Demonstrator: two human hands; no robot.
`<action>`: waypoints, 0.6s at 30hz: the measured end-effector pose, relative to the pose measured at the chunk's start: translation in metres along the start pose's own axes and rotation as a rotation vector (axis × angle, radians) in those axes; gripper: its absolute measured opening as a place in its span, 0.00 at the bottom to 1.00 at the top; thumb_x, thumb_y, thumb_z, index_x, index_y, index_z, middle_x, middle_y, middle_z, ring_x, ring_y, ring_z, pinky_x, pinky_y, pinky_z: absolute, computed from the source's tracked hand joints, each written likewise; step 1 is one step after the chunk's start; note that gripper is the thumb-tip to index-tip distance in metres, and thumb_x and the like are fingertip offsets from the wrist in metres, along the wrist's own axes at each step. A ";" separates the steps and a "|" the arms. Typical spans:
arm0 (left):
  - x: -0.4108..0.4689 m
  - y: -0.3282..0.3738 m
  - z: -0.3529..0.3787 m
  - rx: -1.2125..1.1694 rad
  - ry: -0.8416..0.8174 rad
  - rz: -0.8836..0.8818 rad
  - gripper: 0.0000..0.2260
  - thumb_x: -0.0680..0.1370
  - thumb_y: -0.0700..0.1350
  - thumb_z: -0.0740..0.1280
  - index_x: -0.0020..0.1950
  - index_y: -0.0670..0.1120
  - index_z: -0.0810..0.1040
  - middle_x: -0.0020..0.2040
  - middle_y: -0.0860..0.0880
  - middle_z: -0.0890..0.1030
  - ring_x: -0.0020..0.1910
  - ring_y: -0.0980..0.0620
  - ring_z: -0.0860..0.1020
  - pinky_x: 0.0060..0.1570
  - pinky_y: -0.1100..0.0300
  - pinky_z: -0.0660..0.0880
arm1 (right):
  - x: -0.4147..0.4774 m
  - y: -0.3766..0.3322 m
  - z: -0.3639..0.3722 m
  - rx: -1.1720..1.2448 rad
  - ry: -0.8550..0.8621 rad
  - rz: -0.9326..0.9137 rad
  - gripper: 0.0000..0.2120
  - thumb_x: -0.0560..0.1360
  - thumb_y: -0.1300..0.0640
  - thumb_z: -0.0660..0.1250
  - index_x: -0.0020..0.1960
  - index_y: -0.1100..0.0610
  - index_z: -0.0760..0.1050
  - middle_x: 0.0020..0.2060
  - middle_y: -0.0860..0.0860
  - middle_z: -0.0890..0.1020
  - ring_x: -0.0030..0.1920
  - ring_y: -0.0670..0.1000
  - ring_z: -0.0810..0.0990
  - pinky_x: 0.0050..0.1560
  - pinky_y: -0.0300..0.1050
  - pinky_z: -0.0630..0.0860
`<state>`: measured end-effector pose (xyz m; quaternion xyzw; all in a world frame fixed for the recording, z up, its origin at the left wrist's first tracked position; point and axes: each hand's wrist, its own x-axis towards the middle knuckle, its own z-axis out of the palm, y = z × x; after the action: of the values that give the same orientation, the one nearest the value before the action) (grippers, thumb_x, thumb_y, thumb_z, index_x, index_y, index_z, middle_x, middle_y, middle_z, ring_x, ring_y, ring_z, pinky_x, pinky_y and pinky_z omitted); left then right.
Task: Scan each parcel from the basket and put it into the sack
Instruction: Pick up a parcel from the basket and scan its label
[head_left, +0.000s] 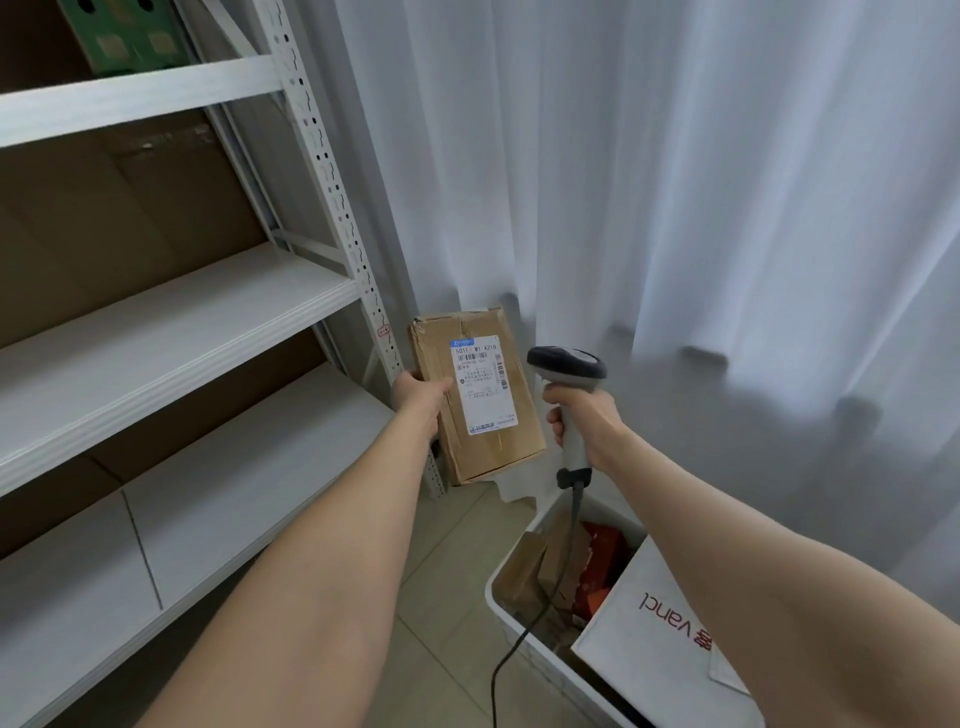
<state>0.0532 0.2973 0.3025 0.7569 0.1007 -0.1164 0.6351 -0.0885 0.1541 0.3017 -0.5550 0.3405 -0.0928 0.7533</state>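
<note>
Above the basket (493, 597), holding 1 parcel (480, 395) label-up with the left grip (421, 397) clamped on its edge, aiming the scanner (566, 364) clasped in the right grip (587, 415), likely mid-scan, bagging undone, several parcels left below, no sack visible.

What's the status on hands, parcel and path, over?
Left hand grips parcel, label up. Right hand grips scanner beside it. Basket below holds other parcels. Nothing between scanner and label.
</note>
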 end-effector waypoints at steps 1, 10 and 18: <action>0.001 -0.001 0.000 0.020 0.010 0.008 0.14 0.75 0.36 0.69 0.60 0.42 0.75 0.56 0.42 0.81 0.53 0.42 0.80 0.55 0.44 0.77 | -0.002 -0.002 0.003 -0.036 -0.031 -0.015 0.03 0.74 0.64 0.67 0.48 0.63 0.76 0.30 0.55 0.76 0.27 0.50 0.72 0.31 0.42 0.72; 0.007 -0.006 -0.004 0.081 0.034 0.012 0.11 0.77 0.38 0.66 0.59 0.42 0.78 0.55 0.43 0.81 0.53 0.42 0.80 0.55 0.45 0.78 | -0.013 -0.010 0.025 -0.131 -0.137 -0.008 0.04 0.74 0.64 0.66 0.48 0.62 0.75 0.29 0.55 0.76 0.27 0.50 0.72 0.30 0.41 0.72; 0.013 -0.009 -0.014 0.083 0.056 0.016 0.09 0.78 0.38 0.65 0.58 0.43 0.77 0.55 0.43 0.81 0.53 0.43 0.80 0.55 0.47 0.78 | -0.016 -0.019 0.036 -0.184 -0.182 0.012 0.04 0.74 0.63 0.65 0.49 0.60 0.74 0.30 0.54 0.76 0.29 0.49 0.73 0.32 0.41 0.73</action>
<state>0.0631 0.3127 0.2922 0.7864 0.1074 -0.0943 0.6009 -0.0737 0.1834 0.3306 -0.6259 0.2814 -0.0058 0.7274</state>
